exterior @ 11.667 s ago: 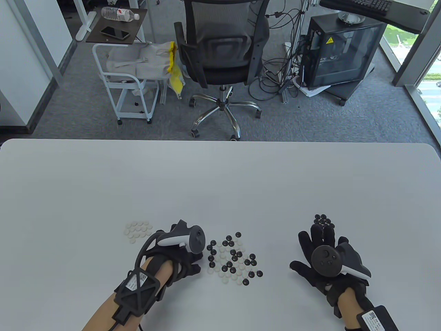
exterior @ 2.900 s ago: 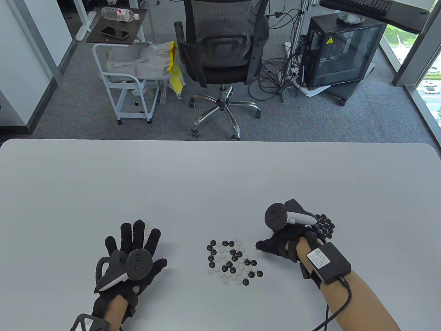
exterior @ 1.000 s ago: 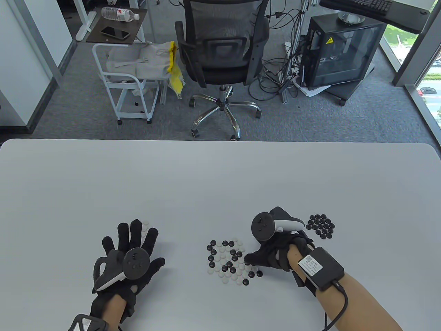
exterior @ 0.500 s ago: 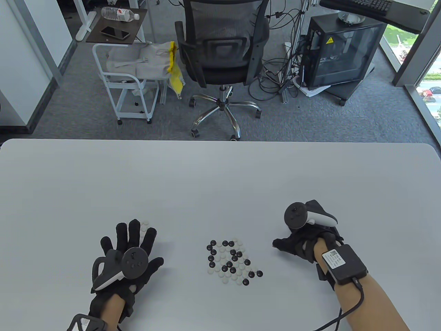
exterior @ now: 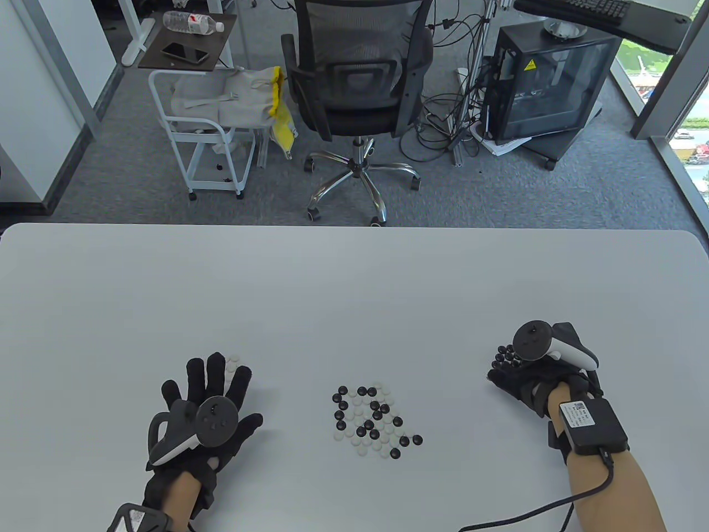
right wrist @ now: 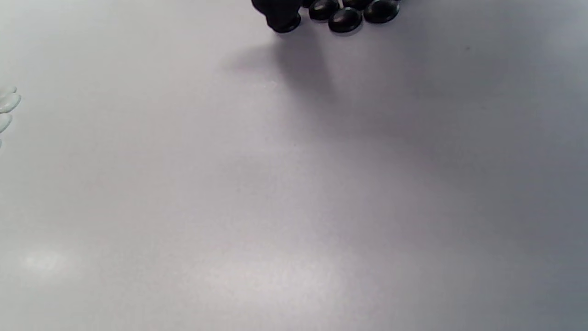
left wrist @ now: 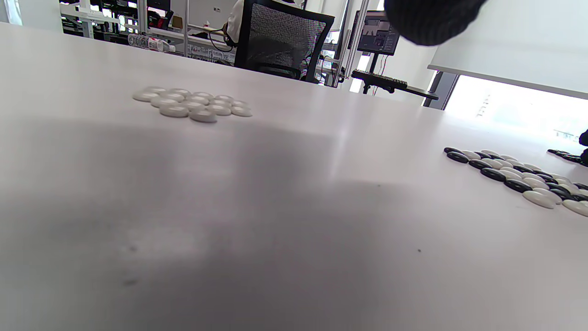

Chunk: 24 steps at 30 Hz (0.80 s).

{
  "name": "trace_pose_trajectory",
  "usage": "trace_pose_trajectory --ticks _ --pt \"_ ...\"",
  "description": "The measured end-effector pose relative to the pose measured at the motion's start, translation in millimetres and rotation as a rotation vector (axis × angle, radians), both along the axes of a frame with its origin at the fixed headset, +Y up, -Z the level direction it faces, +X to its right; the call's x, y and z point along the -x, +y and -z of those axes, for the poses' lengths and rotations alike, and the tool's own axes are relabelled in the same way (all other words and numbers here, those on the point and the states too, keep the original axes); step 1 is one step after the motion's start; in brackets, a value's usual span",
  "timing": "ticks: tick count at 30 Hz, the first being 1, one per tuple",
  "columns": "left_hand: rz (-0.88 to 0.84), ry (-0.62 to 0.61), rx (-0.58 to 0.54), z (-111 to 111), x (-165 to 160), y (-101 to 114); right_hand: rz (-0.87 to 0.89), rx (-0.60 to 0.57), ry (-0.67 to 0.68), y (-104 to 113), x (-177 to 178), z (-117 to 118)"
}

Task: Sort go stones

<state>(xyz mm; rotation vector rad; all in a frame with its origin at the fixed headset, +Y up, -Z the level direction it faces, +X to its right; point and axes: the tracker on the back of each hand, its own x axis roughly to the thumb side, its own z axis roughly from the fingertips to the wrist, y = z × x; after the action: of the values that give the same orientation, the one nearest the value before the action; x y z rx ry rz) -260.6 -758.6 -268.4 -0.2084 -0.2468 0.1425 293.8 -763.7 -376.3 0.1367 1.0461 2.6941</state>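
My left hand [exterior: 206, 413] is flat on the table [exterior: 354, 288] over on the left, palm down, fingers spread and straight, not holding anything. The white pile [left wrist: 193, 103] sits just past my fingertips; from above my fingers cover most of it, but the left wrist view shows it as a tight little cluster on the tabletop.

In the middle is the mixed pile [exterior: 374, 418], black and white stones all jumbled together, well apart from both hands.

Over on the right, my right hand [exterior: 526, 379] is down at the black pile [exterior: 505, 357], fingers curled in. In the right wrist view one fingertip [right wrist: 278, 14] is right down at the table, touching the edge of the black stones. Can't honestly tell if there's a stone pinched in there or not, the tracker and my own fingers hide it.

Behind the table there's an office chair [exterior: 354, 83] on the carpet.
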Motion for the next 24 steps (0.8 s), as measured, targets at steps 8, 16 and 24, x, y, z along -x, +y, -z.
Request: trace_pose_trajectory --ticks 8,16,24 --pt "-0.001 0.001 0.0 0.3 -0.1 -0.2 0.012 -0.049 0.008 9.4 8.4 1.2" --pt "0.002 0.002 0.005 0.4 -0.5 -0.6 0.099 -0.055 0.216 39.6 66.7 -12.2" --pt "0.001 -0.001 -0.008 -0.1 -0.9 0.2 0.063 0.085 0.469 29.7 126.9 -43.4"
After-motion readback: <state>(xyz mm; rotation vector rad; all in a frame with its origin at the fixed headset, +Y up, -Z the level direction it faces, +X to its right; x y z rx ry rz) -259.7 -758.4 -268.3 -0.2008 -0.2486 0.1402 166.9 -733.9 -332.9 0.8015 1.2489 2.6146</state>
